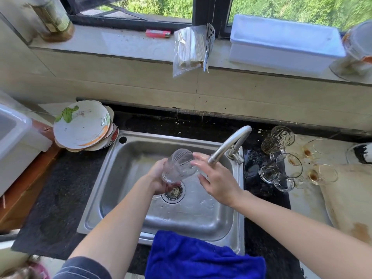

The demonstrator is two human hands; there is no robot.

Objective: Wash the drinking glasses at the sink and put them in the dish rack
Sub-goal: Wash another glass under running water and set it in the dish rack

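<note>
My left hand (158, 178) grips a clear ribbed drinking glass (179, 166), tilted on its side over the steel sink (128, 158), just under the spout of the tap (229, 146). My right hand (215, 178) is beside the glass, its straight fingers touching the glass near the rim. Several dirty glasses (281, 158) with brown residue lie and stand on the counter to the right of the sink. The sink drain (174, 193) sits below the held glass.
A stack of plates (82, 125) leans at the sink's back left corner. A blue cloth (201, 256) hangs over the sink's front edge. A white plastic bin (14, 137) stands at the left. A cutting board (350, 198) lies at the right.
</note>
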